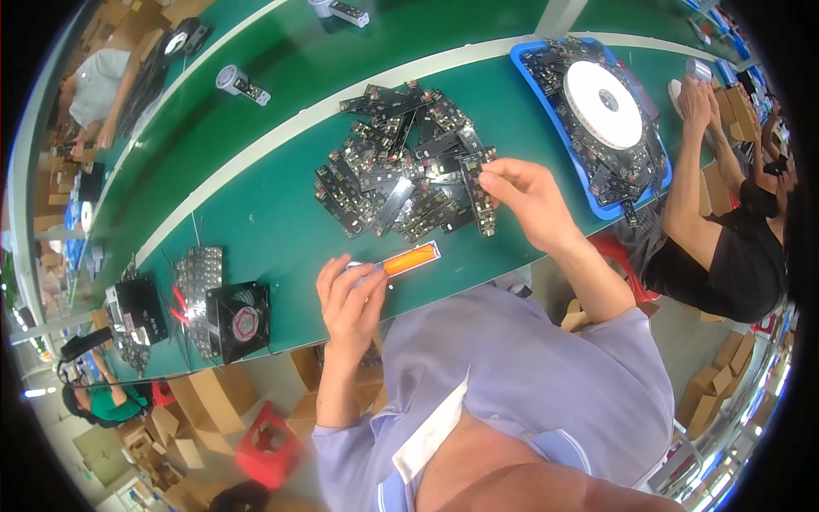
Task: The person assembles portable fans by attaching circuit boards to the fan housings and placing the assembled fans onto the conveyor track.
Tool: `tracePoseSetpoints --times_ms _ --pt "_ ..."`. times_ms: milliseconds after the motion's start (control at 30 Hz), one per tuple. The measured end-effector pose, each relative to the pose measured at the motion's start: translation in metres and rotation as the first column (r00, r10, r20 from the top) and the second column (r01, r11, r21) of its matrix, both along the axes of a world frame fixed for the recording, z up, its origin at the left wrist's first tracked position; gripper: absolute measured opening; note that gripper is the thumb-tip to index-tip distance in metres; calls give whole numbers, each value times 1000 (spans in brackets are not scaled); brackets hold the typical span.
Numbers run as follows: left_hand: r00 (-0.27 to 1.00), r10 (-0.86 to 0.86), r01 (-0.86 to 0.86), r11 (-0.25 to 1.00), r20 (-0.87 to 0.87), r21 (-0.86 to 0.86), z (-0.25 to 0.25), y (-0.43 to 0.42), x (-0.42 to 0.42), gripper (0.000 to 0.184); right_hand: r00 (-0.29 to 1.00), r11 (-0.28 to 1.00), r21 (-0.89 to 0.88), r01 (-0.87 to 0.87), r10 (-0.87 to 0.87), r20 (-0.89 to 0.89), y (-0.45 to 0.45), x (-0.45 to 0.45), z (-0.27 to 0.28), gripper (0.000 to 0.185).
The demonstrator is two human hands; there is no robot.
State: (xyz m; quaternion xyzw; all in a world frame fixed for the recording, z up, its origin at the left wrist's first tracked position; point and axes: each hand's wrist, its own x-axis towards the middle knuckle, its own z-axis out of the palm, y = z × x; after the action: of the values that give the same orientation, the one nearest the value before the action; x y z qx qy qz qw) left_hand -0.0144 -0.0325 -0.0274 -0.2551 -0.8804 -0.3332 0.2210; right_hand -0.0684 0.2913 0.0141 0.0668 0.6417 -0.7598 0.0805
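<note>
My left hand (348, 300) is closed on one end of a slim white housing (411, 259) with an orange insert, held just above the green table near its front edge. My right hand (531, 203) pinches a narrow black circuit board (478, 194) between thumb and fingertips. That board stands at the right side of a loose pile of similar circuit boards (363, 166), and whether it still touches the pile I cannot tell. My fingers cover the left end of the housing.
A blue tray (527, 72) of boards carries a white reel (603, 104) at right. To the left are a black fan unit (241, 322) and stacked board panels (201, 282). Grey-white devices (243, 85) rest on the shelf. A co-worker (712, 230) sits at right.
</note>
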Motion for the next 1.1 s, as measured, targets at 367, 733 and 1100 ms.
tracePoseSetpoints --times_ms 367,733,1100 --pt "962 92 -154 960 256 233 7 3 4 29 996 990 -141 -13 26 90 -9 7 -28 17" --pt "928 170 -197 979 331 52 35 19 4 18 919 915 -241 -325 366 150 -46 14 0 27" --pt "965 255 -257 966 69 22 21 35 -5 18 942 916 292 -275 318 -110 -86 27 -6 26"
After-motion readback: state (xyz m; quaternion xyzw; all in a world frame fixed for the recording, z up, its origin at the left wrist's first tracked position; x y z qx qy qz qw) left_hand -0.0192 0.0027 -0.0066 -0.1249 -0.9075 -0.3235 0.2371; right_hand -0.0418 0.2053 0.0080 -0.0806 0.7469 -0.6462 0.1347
